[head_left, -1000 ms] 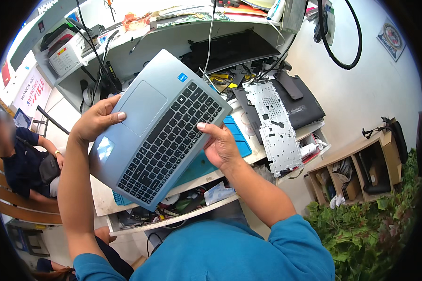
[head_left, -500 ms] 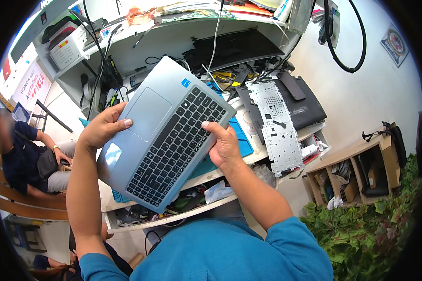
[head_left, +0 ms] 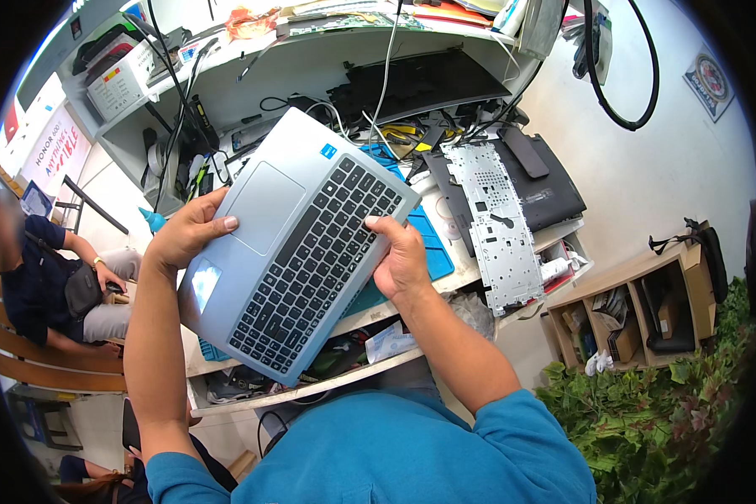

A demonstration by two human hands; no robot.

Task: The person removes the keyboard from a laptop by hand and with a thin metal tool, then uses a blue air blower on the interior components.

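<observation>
A silver laptop body or top case with black keys and a touchpad is held tilted over the workbench, touchpad toward the upper left. My left hand grips its left edge, thumb lying on the palm rest beside the touchpad. My right hand grips the right edge, thumb on the keys' border. Behind and beneath it lies a blue work mat. A perforated metal plate rests at the right on a dark laptop shell.
An open drawer of clutter is in front of me. A shelf with parts and hanging cables spans the back. A person sits at the left, others at lower left. A wooden cubby and leafy greenery are at right.
The laptop piece and both my hands have shifted slightly down and to the right in the view, with the grip unchanged. The seated person's hands have moved a little.
</observation>
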